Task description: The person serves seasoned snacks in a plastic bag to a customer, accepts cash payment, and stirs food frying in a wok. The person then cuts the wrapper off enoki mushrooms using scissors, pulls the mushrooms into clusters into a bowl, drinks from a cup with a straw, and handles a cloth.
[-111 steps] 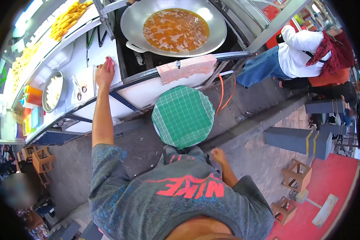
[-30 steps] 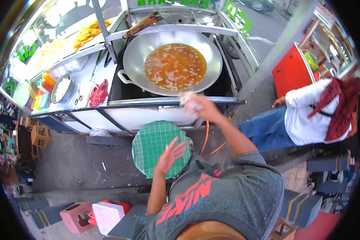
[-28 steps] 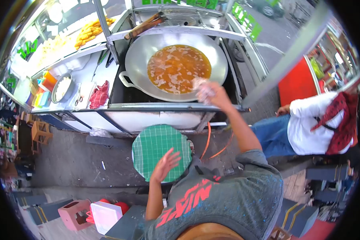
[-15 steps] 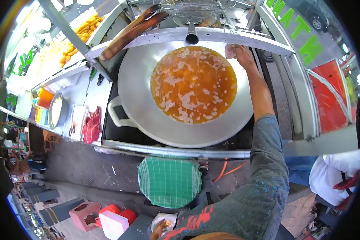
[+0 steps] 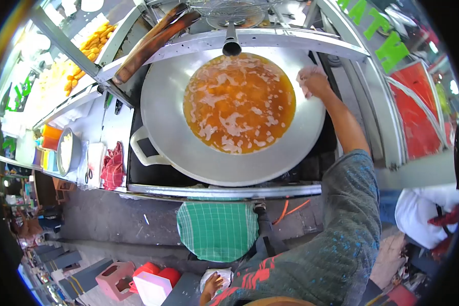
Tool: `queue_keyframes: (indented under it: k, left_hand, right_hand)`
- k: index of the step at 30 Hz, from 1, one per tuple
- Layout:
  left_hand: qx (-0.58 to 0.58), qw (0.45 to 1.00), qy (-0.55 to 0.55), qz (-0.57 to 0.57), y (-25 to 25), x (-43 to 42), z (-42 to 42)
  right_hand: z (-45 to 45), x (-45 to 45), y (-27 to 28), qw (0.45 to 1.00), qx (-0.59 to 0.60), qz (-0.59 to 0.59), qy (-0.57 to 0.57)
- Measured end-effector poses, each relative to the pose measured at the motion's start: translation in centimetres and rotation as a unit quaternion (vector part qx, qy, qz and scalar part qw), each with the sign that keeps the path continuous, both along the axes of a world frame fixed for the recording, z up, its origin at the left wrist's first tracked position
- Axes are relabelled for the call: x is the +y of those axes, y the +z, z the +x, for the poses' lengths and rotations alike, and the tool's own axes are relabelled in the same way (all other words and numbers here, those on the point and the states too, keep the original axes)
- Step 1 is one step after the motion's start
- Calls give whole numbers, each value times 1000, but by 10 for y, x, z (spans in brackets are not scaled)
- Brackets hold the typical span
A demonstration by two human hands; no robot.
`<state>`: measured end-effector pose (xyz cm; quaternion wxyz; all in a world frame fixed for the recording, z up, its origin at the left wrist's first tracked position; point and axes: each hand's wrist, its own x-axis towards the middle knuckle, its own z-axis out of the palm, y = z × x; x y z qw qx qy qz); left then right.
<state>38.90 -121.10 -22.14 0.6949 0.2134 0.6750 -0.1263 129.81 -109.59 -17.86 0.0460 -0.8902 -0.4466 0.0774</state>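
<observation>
My right hand [image 5: 317, 84] is at the right side of a large metal wok [image 5: 229, 171], blurred by motion. Its fingers are closed on a pale crumpled cloth [image 5: 304, 80], held against the wok's bare inner wall, beside the oil. In the wok lies orange-brown oil [image 5: 239, 102] with pale foam patches on top. Low in the view, my left hand [image 5: 212, 286] is close to my body, its fingers curled against a white crumpled bundle [image 5: 223, 275]. What the bundle contains is hidden.
A metal frame bar [image 5: 285, 38] crosses behind the wok, with charred wooden sticks [image 5: 155, 43] and a metal tube [image 5: 232, 43]. To the left are a red cloth [image 5: 113, 166], scissors [image 5: 89, 174] and a grey bowl [image 5: 68, 150]. A green checked cloth [image 5: 218, 232] covers something below.
My right hand with the pale cloth has come down the wok's right wall, from the upper rim toward me. The view has shifted slightly. My left hand stays with the white bundle.
</observation>
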Motion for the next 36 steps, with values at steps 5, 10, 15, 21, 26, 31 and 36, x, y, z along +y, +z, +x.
queue_keyframes:
  k: [5,10,15,21,26,31,36]
  left_hand:
    - [-61,998,22,26,-19,-27,-34]
    - [-35,996,68,34,-28,-73,-64]
    - [-10,996,84,27,-43,-99,-81]
    - [31,988,152,4,-51,-98,-56]
    - [4,975,217,-38,-106,-139,-35]
    - [-37,957,275,-86,-142,-159,7]
    - [-73,958,271,-51,-135,-164,11]
  right_hand:
    - [-124,-62,51,958,-8,-169,230]
    - [-225,-41,48,865,271,-226,357]
    - [-347,69,49,833,374,71,403]
    - [-393,240,-4,817,339,334,327]
    - [-334,368,-38,831,214,425,288]
    - [-203,451,-73,864,89,427,250]
    - [-51,455,-76,900,-208,315,219]
